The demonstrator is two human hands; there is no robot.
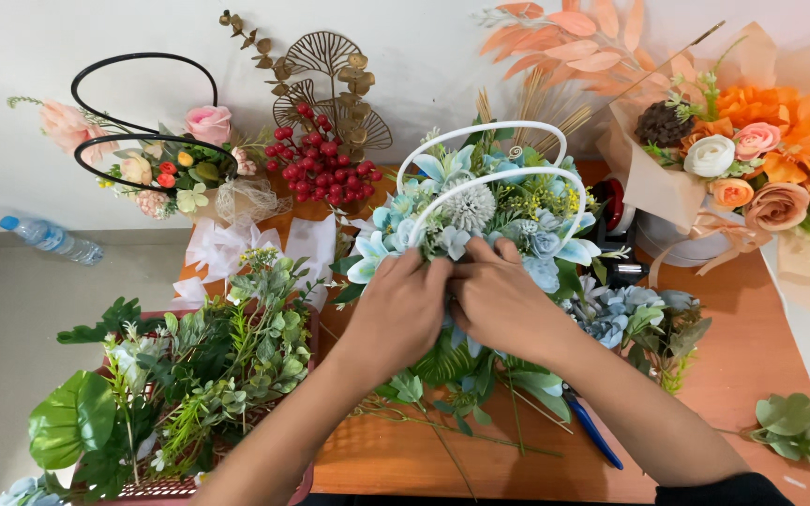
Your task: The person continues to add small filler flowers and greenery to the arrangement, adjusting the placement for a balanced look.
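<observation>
gripping blue flower arrangement (480, 211), both hands: left hand (396, 314), right hand (503, 305), white handles pointing away

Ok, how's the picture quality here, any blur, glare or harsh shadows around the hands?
Head view: even, soft light, no glare; left hand and right hand sharp on the blue flower arrangement; only faint shadows on the orange table; edges bow slightly from the wide lens.

Our two hands, left hand (396, 314) and right hand (503, 305), cover the front of the blue flower arrangement (480, 220), so we cannot see what our fingertips grip. The orange bouquet (761, 141) runs past the right edge, the greenery tray (171, 375) is cut off at the bottom, and the blue tool (592, 429) is half hidden under our right arm.
</observation>
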